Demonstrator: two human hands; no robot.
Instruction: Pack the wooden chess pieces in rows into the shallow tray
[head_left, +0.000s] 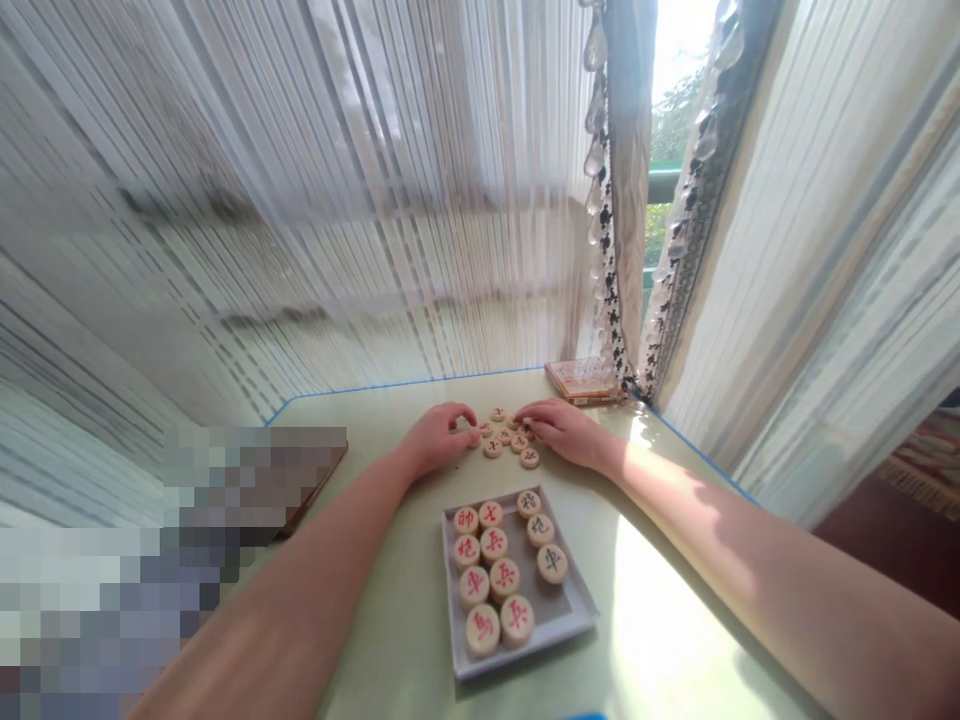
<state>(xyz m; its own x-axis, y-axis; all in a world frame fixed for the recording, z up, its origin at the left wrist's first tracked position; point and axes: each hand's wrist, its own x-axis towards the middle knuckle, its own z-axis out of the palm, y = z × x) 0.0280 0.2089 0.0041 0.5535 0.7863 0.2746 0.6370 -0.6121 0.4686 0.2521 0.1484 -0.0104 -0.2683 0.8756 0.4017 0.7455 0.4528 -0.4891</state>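
Several round wooden Chinese chess pieces [504,437] lie in a loose cluster on the pale green tabletop, most with dark characters facing up. My left hand [439,440] is at the cluster's left side, fingers curved and thumb apart, its tips close to the nearest pieces. From the right, my right hand [566,430] reaches over the cluster with fingers stretched; its fingertips partly cover pieces there. Closer to me stands a shallow open box [551,603]. Red-marked pieces [493,543] fill two columns on its left, and three dark-marked pieces [540,530] form a column on its right.
A flat, wooden-looking case [581,380] lies at the table's far right corner. String curtains [450,200] hang along the back and right edges. A brown flat object [319,485] is at the left, partly blurred out. Sunlight falls on the table [652,600] right of the box.
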